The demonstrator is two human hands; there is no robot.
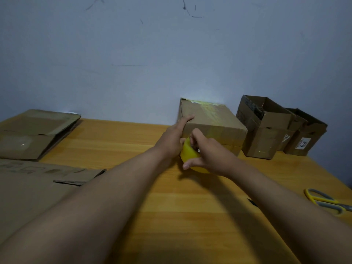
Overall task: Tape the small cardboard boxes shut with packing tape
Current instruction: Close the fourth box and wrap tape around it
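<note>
A closed cardboard box point(211, 121) stands against the wall, with a yellowish strip of tape running over its top. My left hand point(172, 137) rests against the box's left front corner, its index finger straight along the top edge. My right hand point(209, 152) grips a yellow roll of packing tape point(187, 153) right in front of the box, thumb under the roll and fingers curled over it. The roll is partly hidden by both hands.
Two open cardboard boxes point(266, 128) point(306, 132) stand to the right by the wall. Flattened cardboard point(36, 132) point(32, 185) lies at the left. Yellow-handled scissors point(327, 201) lie near the right edge of the wooden table point(171, 216).
</note>
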